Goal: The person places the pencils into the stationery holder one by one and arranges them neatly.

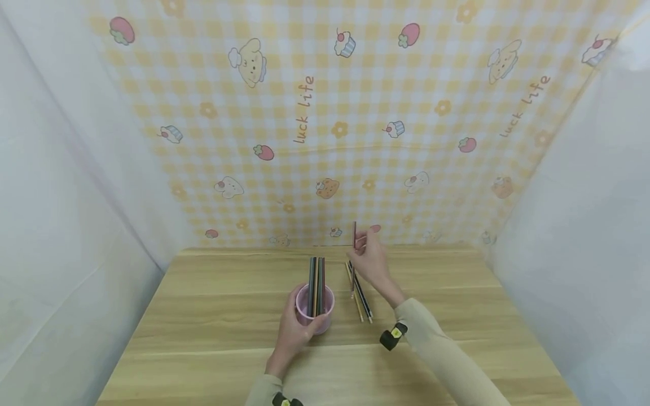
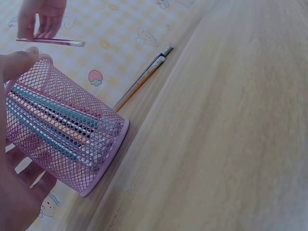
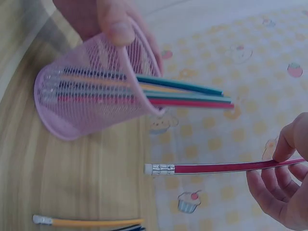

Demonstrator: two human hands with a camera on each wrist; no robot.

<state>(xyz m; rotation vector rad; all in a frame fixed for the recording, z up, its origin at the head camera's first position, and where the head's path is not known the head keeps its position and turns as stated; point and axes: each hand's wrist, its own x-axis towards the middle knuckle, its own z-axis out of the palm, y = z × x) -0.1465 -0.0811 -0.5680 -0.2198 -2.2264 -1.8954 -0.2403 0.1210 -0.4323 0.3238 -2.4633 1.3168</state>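
Observation:
A pink mesh pen cup (image 1: 315,325) stands upright on the wooden table, with several pencils (image 1: 317,285) inside in teal, dark, orange and red. My left hand (image 1: 293,331) grips the cup round its side, thumb at the rim. To the right of the cup, my right hand (image 1: 371,259) pinches a red pencil (image 3: 211,168) and holds it above the table. That pencil's white eraser end points down in the head view. The left wrist view shows the cup's mesh wall (image 2: 62,130) with the pencils leaning inside.
Beneath and beside the raised pencil lie a yellow pencil (image 1: 358,307) and dark pencils (image 1: 363,299) on the table (image 1: 228,316), eraser ends toward me. A yellow checked cloth (image 1: 304,186) hangs behind the table's back edge. White sheets hang at both sides.

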